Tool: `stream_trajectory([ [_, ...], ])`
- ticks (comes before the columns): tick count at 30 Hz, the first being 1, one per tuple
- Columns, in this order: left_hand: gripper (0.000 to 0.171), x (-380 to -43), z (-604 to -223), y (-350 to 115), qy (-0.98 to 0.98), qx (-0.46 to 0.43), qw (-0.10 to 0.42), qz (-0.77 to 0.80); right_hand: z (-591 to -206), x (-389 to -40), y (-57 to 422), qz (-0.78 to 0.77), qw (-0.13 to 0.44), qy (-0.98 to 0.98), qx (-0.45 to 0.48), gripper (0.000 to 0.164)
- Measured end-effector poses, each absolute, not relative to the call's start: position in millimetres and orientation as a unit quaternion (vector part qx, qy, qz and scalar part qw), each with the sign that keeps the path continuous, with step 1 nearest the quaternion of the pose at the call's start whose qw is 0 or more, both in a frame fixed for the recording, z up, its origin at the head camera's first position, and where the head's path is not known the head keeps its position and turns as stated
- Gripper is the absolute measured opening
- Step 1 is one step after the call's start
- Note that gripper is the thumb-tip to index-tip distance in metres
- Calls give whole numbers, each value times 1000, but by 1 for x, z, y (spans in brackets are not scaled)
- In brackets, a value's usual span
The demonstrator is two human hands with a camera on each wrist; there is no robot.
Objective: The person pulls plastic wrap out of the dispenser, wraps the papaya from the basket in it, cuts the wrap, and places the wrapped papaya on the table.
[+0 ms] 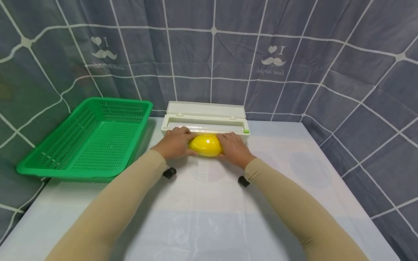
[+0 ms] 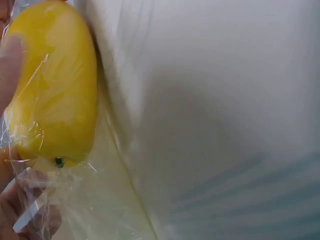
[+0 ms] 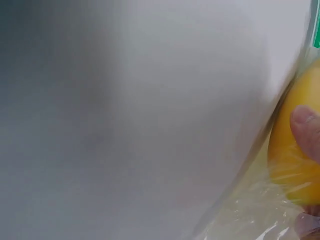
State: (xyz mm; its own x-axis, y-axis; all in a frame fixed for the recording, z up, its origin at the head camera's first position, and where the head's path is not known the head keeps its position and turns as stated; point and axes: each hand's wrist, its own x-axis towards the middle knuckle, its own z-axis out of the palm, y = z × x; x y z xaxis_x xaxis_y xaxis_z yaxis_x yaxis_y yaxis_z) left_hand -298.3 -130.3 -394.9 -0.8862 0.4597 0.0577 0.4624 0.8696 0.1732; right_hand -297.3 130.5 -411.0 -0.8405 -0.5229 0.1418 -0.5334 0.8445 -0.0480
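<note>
A glossy yellow oval fruit (image 1: 206,145) with a small dark green stem end lies at the front of a white cling film dispenser (image 1: 205,121), whose lid is raised. My left hand (image 1: 176,143) holds the fruit's left end, and my right hand (image 1: 236,148) grips its right end. In the left wrist view, clear cling film (image 2: 95,200) covers the fruit and bunches by the fingers. The right wrist view shows a thumb (image 3: 306,129) pressed on the fruit's side, with wrinkled film below.
A green slotted basket (image 1: 109,145) stands at the left of the white table (image 1: 212,232). At the dispenser's right end sits a green slider (image 1: 246,131). Grey checked curtains (image 1: 235,54) hang behind and along both sides.
</note>
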Motion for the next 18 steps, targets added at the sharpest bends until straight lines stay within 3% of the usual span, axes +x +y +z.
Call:
stream_trajectory([
  [8,73,-305,-400,-133,-965,-224,11,-134,-410,-296,134,89,36,-953,288,90],
  [18,68,-304,-396,-136,-966,-225,-10,-129,-405,-294,140,100,20,-953,285,73],
])
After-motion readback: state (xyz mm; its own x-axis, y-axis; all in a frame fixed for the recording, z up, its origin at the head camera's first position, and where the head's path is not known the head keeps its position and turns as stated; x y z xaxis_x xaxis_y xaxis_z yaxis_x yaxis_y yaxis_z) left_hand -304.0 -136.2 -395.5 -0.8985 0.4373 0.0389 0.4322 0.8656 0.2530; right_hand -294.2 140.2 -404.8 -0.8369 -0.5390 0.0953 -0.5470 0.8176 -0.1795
